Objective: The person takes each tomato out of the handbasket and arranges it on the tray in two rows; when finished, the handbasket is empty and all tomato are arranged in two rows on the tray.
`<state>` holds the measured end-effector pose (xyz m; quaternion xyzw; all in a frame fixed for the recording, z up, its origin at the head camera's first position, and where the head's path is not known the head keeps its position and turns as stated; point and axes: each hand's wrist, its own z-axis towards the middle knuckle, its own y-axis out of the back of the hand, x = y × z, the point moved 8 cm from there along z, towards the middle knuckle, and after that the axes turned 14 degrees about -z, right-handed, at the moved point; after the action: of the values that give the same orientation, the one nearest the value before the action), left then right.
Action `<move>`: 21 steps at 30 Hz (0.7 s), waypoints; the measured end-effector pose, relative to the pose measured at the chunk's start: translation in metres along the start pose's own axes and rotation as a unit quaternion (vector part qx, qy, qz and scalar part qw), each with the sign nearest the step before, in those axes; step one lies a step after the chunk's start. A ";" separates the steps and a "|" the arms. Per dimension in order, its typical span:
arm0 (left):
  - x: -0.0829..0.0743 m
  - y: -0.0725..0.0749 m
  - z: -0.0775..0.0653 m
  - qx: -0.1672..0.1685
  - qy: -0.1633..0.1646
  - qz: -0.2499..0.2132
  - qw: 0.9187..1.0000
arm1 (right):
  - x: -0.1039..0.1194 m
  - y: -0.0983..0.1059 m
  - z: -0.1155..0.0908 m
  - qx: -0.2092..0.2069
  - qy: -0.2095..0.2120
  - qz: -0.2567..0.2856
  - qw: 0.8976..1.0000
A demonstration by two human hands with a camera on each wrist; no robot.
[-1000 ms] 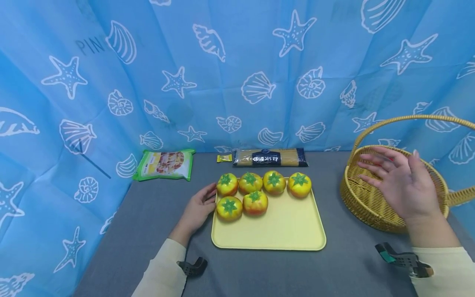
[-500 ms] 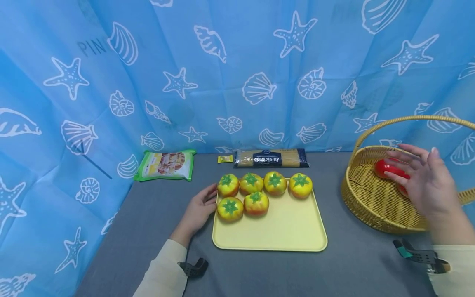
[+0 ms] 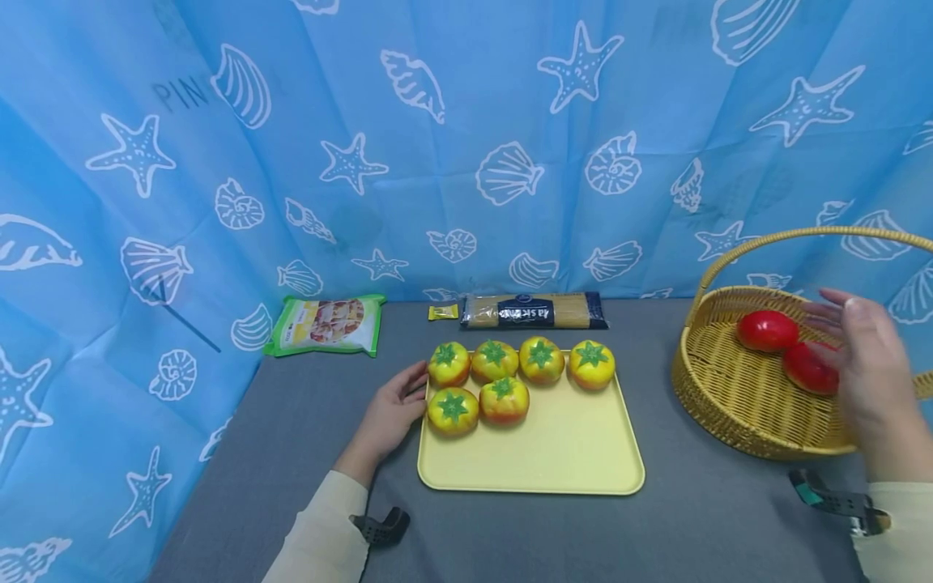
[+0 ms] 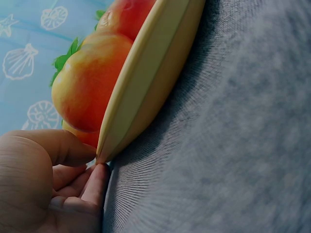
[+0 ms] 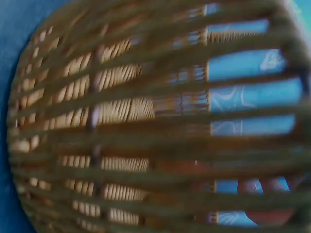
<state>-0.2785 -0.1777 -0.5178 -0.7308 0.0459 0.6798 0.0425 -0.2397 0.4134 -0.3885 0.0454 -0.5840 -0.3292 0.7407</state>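
My left hand [image 3: 391, 413] pinches the left rim of a pale yellow tray [image 3: 539, 463]; in the left wrist view the thumb [image 4: 73, 148] lies above the edge, fingertips below. Several yellow-orange persimmon-like fruits [image 3: 506, 402] with green star-shaped tops sit along the tray's back and left. My right hand [image 3: 871, 364], blurred, hovers over the right side of a wicker basket [image 3: 717, 417], fingers loose and nothing in them. Two glossy red fruits [image 3: 768, 330] lie inside the basket, one partly behind the fingers. Wicker slats [image 5: 121, 116] fill the right wrist view.
Along the back of the grey tabletop lie a green-edged food packet [image 3: 325, 324], a small yellow wrapped sweet [image 3: 443, 312] and a pack of spaghetti [image 3: 534, 311]. A blue shell-print curtain [image 3: 452, 162] hangs behind. The basket's tall handle [image 3: 802, 232] arches over it.
My right hand has moved right across the basket, bringing the two red fruits into view. My left hand has stayed at the tray's rim, and the tray's fruits have not moved.
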 end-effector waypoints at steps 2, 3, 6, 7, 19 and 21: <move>-0.001 0.000 0.000 0.001 -0.002 -0.001 1.000 | -0.004 0.004 0.000 -0.014 -0.009 -0.056 0.998; -0.001 0.000 0.000 0.002 -0.002 -0.002 1.000 | -0.006 0.005 0.000 -0.018 -0.012 -0.064 0.998; -0.001 0.000 0.001 0.004 -0.007 -0.002 1.000 | -0.015 0.006 0.001 -0.027 -0.018 -0.081 0.996; -0.001 -0.001 0.001 0.003 -0.005 -0.002 1.000 | -0.017 0.006 0.001 -0.029 -0.021 -0.088 0.996; -0.003 -0.001 -0.001 0.006 -0.010 -0.001 1.000 | -0.027 0.002 0.001 -0.056 -0.031 -0.138 0.988; -0.003 -0.001 -0.001 0.006 -0.010 0.002 1.000 | -0.030 0.001 0.002 -0.047 -0.038 -0.146 0.987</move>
<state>-0.2773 -0.1766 -0.5148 -0.7236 0.0510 0.6868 0.0454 -0.2443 0.4309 -0.4128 0.0823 -0.5828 -0.4627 0.6629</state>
